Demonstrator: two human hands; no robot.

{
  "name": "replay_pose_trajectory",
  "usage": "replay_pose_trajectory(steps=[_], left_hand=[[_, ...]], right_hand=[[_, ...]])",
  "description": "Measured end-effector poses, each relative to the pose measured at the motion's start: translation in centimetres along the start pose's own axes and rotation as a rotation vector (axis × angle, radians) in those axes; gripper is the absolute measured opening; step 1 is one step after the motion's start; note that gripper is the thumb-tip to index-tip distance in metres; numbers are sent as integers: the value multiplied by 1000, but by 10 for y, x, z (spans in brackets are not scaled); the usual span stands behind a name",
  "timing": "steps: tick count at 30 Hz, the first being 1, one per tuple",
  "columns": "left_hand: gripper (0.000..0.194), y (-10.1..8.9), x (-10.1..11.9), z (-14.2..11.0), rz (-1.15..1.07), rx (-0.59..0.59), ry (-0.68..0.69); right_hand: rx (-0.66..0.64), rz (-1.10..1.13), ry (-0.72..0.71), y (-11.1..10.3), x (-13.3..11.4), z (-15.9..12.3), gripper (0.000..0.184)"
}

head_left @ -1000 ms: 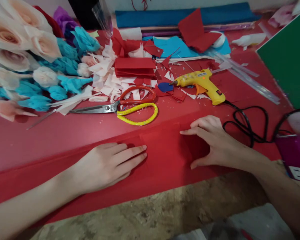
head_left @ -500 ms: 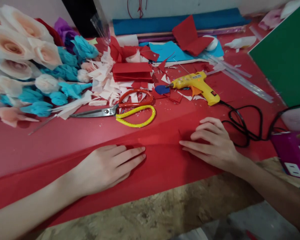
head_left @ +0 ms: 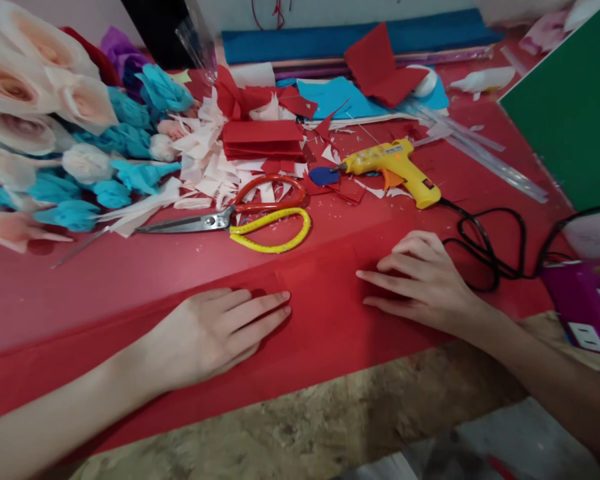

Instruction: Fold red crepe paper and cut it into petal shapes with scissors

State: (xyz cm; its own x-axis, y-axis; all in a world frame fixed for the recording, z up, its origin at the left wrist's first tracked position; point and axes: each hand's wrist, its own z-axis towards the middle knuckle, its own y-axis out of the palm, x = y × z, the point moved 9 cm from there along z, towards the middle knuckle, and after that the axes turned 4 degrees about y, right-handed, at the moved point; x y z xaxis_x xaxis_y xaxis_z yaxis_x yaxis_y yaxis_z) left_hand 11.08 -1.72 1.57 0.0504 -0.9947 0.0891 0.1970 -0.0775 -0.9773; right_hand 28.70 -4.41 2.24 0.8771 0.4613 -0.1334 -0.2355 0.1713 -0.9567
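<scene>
A long sheet of red paper (head_left: pixel 320 313) lies along the near side of the red table, in almost the same colour as the surface. My left hand (head_left: pixel 220 333) rests flat on it, fingers stretched toward the right. My right hand (head_left: pixel 423 283) is at the sheet's right part, its fingers apart and fingertips on or just over the red paper; exact contact is hard to tell. Between the two hands a lighter folded or layered patch shows. Beyond my left hand lie scissors (head_left: pixel 270 250) with one red and one yellow handle loop.
A yellow glue gun (head_left: pixel 380 160) lies beyond my right hand, its black cord (head_left: pixel 485 247) looping to a purple power box (head_left: pixel 583 307). White and red scraps (head_left: pixel 203 160) litter the back. Paper flowers (head_left: pixel 85 163) fill the left; a green board (head_left: pixel 570 107) stands right.
My right hand's fingers have spread apart and shifted slightly. A thin raised edge of red paper by its fingertips no longer shows. My left hand stays in place.
</scene>
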Motion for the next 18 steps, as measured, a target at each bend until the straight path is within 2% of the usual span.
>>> replay_pose_trajectory(steps=[3,7,18], left_hand=[[31,0,1,1,-8,-6,18],[30,-1,1,1,-25,-5,14],[30,-2,0,3,-15,-21,4]], right_hand=[[-17,-95,-42,3,-4,-2,29],[-69,-137,-69,8,-4,-1,42],[-302,-58,108,19,1,11,63]])
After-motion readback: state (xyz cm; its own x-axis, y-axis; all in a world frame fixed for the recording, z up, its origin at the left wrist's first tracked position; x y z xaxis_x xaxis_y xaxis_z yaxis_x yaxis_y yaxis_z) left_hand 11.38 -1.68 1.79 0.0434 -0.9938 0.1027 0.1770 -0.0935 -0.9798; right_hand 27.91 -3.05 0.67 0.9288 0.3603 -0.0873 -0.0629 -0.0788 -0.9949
